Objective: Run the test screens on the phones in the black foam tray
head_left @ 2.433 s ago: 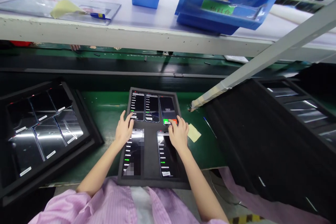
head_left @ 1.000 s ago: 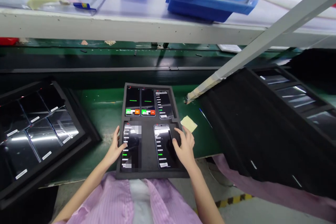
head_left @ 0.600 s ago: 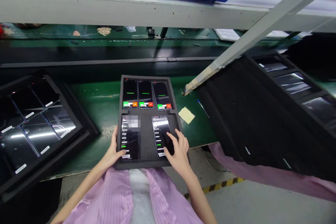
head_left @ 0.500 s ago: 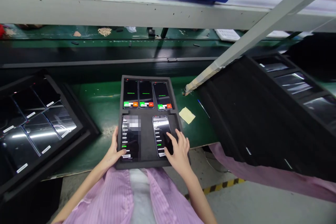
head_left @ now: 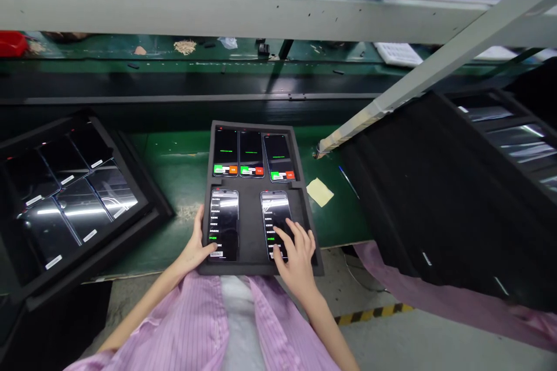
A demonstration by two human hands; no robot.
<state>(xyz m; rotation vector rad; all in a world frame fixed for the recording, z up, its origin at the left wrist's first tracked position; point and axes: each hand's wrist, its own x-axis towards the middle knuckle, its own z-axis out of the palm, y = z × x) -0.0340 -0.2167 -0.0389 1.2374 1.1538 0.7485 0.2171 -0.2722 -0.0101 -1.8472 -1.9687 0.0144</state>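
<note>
A black foam tray (head_left: 252, 226) lies in front of me on the green bench. Three smartphones fill its far row, one of them the far-right phone (head_left: 279, 153); they show green and red buttons. The near row holds a near-left phone (head_left: 225, 223) and a near-right phone (head_left: 275, 208), both lit with a white text list and one green line. My left hand (head_left: 198, 249) grips the tray's left edge, thumb over the lower part of the near-left phone. My right hand (head_left: 296, 255) is open, fingers spread over the near-right phone's screen; whether the fingertips touch is unclear.
At the left stands a tilted stack of trays with several dark phones (head_left: 82, 197). To the right are a yellow sticky note (head_left: 320, 192), a pen (head_left: 348, 181), a slanting white post (head_left: 374, 110) and a large black cover (head_left: 439, 197). A white shelf edge (head_left: 217, 8) crosses above.
The whole view has shifted, so the bench things sit further right. My right index finger has moved slightly left and down across the near-right phone. My left hand stays at the tray's edge.
</note>
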